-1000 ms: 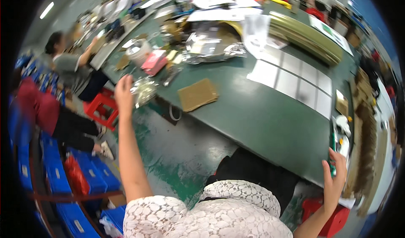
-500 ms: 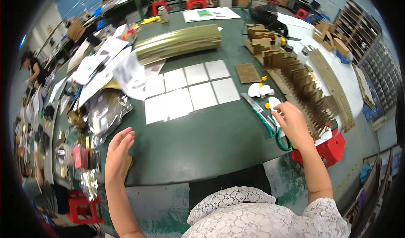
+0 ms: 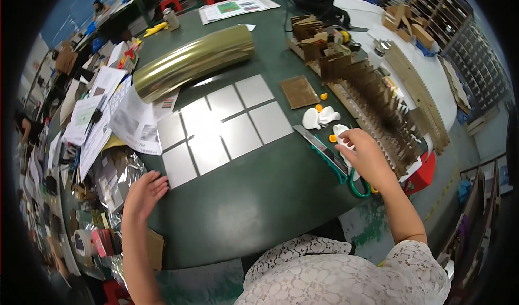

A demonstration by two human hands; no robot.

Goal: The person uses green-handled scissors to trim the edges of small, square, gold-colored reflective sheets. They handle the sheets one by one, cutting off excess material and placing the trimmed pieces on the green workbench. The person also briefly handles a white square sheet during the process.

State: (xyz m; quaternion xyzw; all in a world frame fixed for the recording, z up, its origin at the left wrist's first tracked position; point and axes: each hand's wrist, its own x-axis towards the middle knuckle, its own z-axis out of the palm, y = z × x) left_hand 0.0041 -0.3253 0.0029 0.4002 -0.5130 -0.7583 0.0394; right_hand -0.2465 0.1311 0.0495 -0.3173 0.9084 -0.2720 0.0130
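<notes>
Several flat silver-grey square sheets [image 3: 251, 129] lie in two rows on the green table [image 3: 232, 218]. Beside the near left corner of the rows, my left hand [image 3: 146, 194] hovers with loosely bent fingers, holding nothing. My right hand [image 3: 367, 156] is at the table's right, thumb and index finger apart, over a white soft-looking piece [image 3: 339, 130] with a small yellow round part [image 3: 332, 138]; whether they touch is unclear. Near it are more white pieces [image 3: 311, 118], a utility knife [image 3: 316, 140] and green-handled scissors [image 3: 358, 186], partly hidden by the hand.
A shiny gold film roll [image 3: 194, 62] lies behind the sheets. Papers [image 3: 89, 121] and clutter crowd the left. A brown square plate [image 3: 299, 92] sits right of the sheets, before a long rack of upright brown pieces [image 3: 351, 81]. A red stool [image 3: 421, 175] stands at right.
The view has turned, shifting the table's things left. My left hand is now nearer the sheets' near left corner; my right hand stays over the white piece.
</notes>
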